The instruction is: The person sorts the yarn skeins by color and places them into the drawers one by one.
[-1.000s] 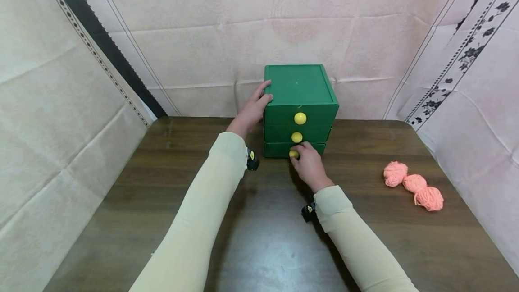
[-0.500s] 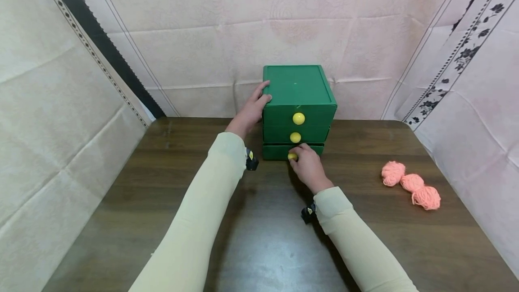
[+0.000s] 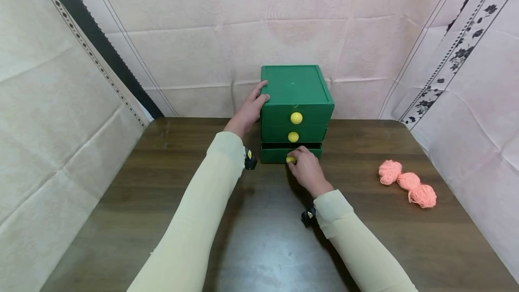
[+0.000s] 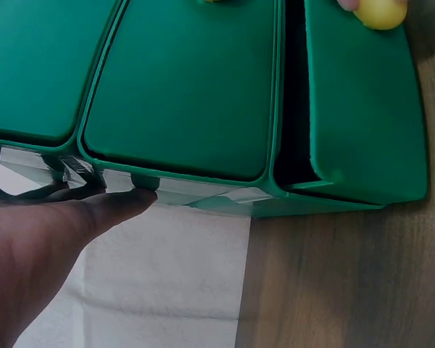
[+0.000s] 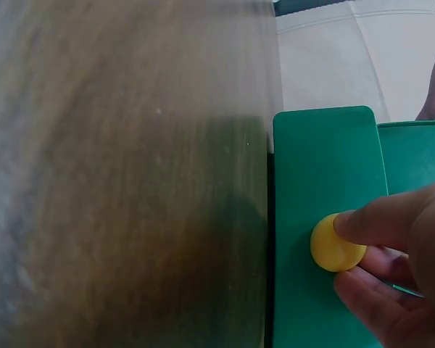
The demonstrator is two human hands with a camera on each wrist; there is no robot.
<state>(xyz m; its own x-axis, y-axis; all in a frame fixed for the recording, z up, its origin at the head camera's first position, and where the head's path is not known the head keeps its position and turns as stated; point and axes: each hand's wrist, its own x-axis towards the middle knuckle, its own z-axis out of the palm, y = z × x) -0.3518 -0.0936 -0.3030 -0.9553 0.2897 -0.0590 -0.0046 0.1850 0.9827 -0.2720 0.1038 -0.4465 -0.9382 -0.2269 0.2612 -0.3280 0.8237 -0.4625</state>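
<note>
A green drawer box (image 3: pixel 298 85) with three drawers stands at the back of the table. Its bottom drawer (image 3: pixel 272 155) is pulled partly out, and a dark gap shows behind its front in the left wrist view. My right hand (image 3: pixel 307 169) pinches the yellow knob (image 5: pixel 333 245) of that drawer between thumb and fingers. Against the box's left side rests my left hand (image 3: pixel 250 108), fingers extended along the wall and thumb near the top edge. The two upper drawers, each with a yellow knob (image 3: pixel 296 118), sit flush.
Three coral yarn balls (image 3: pixel 408 181) lie in a row on the right of the brown wooden table (image 3: pixel 178 193). A pale cloth (image 3: pixel 194 48) hangs behind the box and along both sides.
The bottom drawer has slid out toward me, its knob pinched by my right hand, and the gap above it has widened. My left hand stays on the box's side.
</note>
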